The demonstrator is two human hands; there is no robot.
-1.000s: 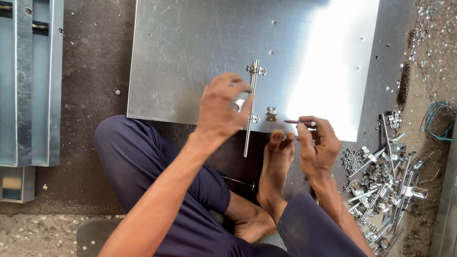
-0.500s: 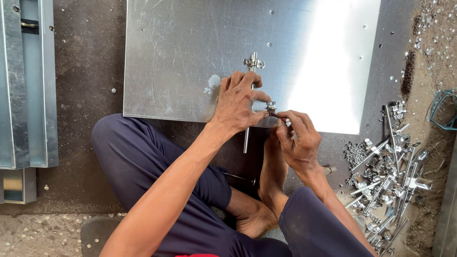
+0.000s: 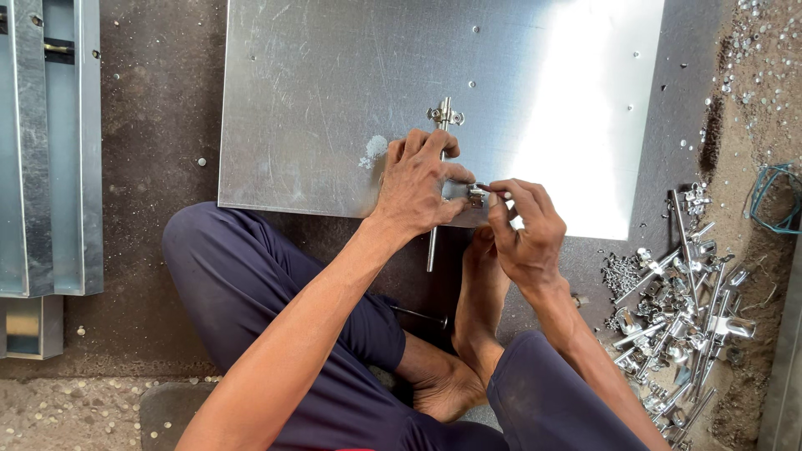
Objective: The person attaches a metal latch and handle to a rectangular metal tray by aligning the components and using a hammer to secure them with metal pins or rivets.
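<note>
The right hand (image 3: 525,230) has moved in beside the left hand (image 3: 420,185), its fingers (image 3: 501,190) now at the rod's bracket (image 3: 474,197)

Far out to the left of the hands, long galvanised channel sections (image 3: 48,150) lie side by side on the dark floor (image 3: 150,125), with a short box-shaped offcut (image 3: 32,327) below them. A small loose washer (image 3: 201,162) sits on the floor between those channels and the hands. Down to the right of the hands, a heap of shiny metal bolts and brackets (image 3: 681,309) is piled up. Farther right and a little higher, a loop of blue-green wire (image 3: 773,199) rests on gritty ground scattered with tiny rivets (image 3: 748,75).
</note>
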